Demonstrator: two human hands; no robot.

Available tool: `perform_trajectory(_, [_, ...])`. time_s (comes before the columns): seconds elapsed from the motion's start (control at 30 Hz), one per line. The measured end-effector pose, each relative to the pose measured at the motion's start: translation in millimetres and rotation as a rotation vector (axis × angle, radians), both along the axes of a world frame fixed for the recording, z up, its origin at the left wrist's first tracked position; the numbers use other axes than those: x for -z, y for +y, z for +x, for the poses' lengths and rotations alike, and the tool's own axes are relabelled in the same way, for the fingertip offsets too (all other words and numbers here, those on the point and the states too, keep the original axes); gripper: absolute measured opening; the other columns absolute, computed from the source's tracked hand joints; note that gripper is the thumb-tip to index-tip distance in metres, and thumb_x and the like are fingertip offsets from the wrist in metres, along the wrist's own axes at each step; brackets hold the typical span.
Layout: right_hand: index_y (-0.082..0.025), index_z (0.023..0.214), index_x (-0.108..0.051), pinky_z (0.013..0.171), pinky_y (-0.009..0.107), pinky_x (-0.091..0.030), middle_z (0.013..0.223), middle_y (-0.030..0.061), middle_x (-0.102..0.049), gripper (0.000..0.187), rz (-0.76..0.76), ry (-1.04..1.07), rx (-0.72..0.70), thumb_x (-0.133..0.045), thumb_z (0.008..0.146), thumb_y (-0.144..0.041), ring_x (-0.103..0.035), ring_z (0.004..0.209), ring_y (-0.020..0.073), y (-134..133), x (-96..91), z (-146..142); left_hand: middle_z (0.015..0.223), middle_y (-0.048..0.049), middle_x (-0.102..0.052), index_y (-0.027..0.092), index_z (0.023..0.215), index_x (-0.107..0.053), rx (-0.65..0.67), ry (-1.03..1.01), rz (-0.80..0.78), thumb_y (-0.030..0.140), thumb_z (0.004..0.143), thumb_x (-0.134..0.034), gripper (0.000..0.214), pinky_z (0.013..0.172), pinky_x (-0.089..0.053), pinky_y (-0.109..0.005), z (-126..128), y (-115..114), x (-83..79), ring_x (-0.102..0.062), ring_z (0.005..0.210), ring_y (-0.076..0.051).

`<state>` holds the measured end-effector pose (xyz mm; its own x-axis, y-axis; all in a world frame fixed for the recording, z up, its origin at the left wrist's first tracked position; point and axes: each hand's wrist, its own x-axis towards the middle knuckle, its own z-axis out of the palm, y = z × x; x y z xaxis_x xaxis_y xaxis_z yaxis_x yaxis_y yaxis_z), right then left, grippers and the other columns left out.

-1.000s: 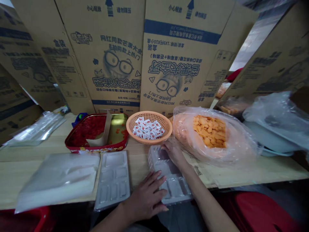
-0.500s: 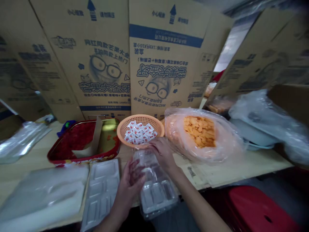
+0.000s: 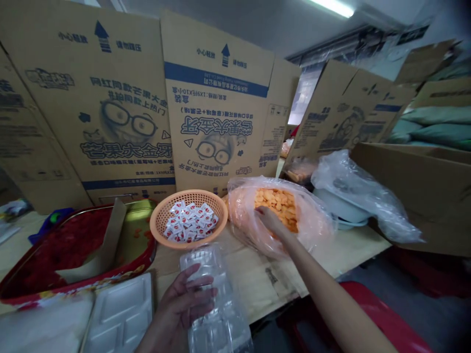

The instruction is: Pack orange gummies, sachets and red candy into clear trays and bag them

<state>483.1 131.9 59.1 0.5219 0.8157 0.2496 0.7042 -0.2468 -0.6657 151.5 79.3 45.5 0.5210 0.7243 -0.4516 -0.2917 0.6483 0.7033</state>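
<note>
Now, left hand grips a clear tray; right hand, narrowly bunched, reaches into a snack bag

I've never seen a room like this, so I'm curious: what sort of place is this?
It looks like a small food-packing workroom: there's a clear plastic tray, a bag of orange snack pieces, and flattened printed cartons standing along the back.
</note>
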Motion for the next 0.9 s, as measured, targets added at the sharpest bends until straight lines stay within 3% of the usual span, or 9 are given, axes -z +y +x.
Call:
perform_trajectory(0.17, [-0.016,0.062,-0.056,0.056,0.022,-0.036,0.063,0.0013,-0.059,0.020,-0.004,0.104,-0.074,-0.039,0.072,-0.012,-0.052,0.062,0.0133,27,20.6,-43,0.111,-0.0172,-0.063,0.017,0.125,-0.039,0.002,-0.002,-0.014,0.014,0.054,-0.076,0.080,0.077,-0.050,-0.042,5,3,3.2,-0.065,0.090,-0.031])
perform_trajectory(0.37, [-0.012,0.086,-0.058,0.051,0.022,-0.039,0.060,0.0004,-0.057,0.020,-0.088,0.214,0.034,-0.045,0.070,-0.016,-0.052,0.052,0.0121,28,26.3,1,0.111,-0.0159,-0.063,0.018,0.127,-0.037,0.014,0.020,-0.051,0.013,0.055,-0.075,0.081,0.078,-0.050,-0.042,8,6,5.2,-0.064,0.093,-0.032])
perform_trajectory(0.53, [-0.013,0.091,-0.059,0.061,0.024,-0.041,0.077,0.0046,-0.061,0.033,-0.123,0.152,0.055,-0.061,0.059,-0.017,-0.055,0.067,0.0154,41,30.3,23,0.109,-0.0148,-0.064,0.019,0.123,-0.039,0.002,0.011,-0.072,0.010,0.057,-0.073,0.074,0.078,-0.050,-0.043,8,6,2.7,-0.064,0.093,-0.031])
perform_trajectory(0.73, [-0.019,0.077,-0.060,0.058,0.022,-0.042,0.066,-0.0015,-0.059,0.019,-0.115,0.165,-0.124,-0.059,0.058,-0.016,-0.053,0.062,0.0134,35,24.9,24,0.104,-0.0134,-0.066,0.019,0.118,-0.043,0.011,-0.013,-0.072,0.008,0.057,-0.072,0.068,0.078,-0.049,-0.044,7,6,0.5,-0.065,0.089,-0.030])
perform_trajectory(0.9, [-0.019,0.060,-0.054,0.057,0.025,-0.043,0.057,-0.0016,-0.054,0.006,0.019,0.156,-0.094,-0.051,0.064,-0.020,-0.051,0.059,0.0146,22,27.3,20,0.106,-0.0135,-0.065,0.018,0.118,-0.043,0.012,0.001,-0.081,0.008,0.060,-0.072,0.065,0.080,-0.049,-0.043,7,3,-6.9,-0.064,0.091,-0.030])
